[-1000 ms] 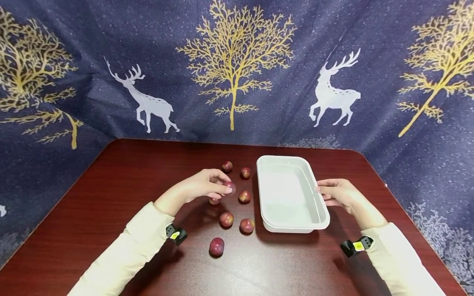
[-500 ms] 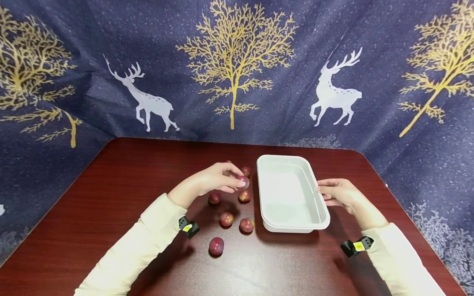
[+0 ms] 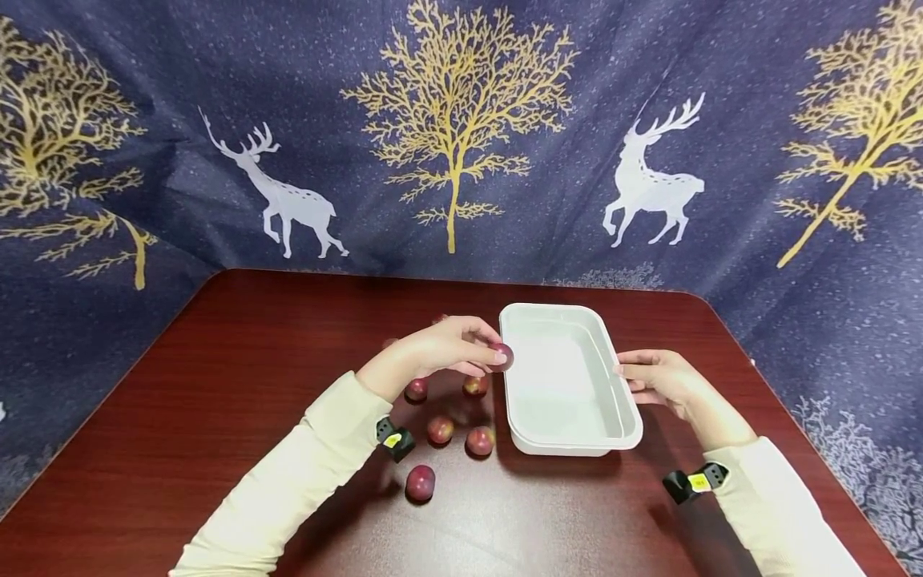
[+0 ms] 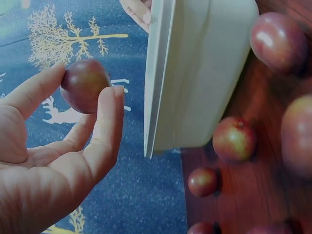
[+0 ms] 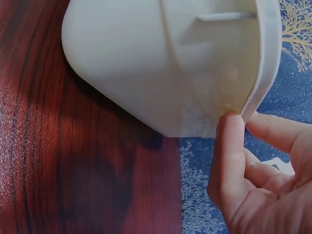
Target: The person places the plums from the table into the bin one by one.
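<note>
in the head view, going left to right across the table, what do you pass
left hand → plum pinched in its fingertips, at the tray's left rim → white tray → right hand touching the tray's right rim

Far plums (image 3: 440, 319) mostly hidden behind the left hand (image 3: 450, 349); tray (image 5: 185, 58) cut off in wrist views.
</note>
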`<action>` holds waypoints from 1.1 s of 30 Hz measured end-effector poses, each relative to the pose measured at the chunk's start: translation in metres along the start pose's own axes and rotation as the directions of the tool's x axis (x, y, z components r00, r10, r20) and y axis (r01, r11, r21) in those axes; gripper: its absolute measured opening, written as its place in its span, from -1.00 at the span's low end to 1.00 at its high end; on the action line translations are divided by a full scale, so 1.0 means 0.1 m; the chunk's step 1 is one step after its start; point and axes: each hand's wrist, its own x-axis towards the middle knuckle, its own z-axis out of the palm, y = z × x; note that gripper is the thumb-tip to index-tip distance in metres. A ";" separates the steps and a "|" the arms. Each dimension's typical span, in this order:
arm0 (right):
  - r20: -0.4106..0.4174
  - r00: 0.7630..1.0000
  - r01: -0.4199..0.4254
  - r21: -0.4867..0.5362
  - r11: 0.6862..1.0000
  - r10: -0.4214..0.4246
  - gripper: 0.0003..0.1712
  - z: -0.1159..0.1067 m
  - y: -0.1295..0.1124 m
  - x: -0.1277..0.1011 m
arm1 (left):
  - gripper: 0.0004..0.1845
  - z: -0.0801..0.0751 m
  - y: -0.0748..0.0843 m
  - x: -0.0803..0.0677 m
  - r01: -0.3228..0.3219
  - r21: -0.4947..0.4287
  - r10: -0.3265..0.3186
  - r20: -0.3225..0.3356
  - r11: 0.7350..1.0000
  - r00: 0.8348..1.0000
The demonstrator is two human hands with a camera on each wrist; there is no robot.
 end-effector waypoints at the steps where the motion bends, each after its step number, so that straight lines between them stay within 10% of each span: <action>1: -0.003 1.000 -0.004 0.004 1.000 0.004 -0.43 0.00 0.00 0.00 | -0.65 0.02 0.01 0.01 -0.002 0.000 0.002 0.005 1.000 1.000; 33: 0.014 0.999 -0.046 0.027 0.999 0.045 -0.57 -0.01 -0.02 -0.01 | -0.65 0.55 0.07 0.42 0.044 -0.051 -0.037 0.130 0.998 0.991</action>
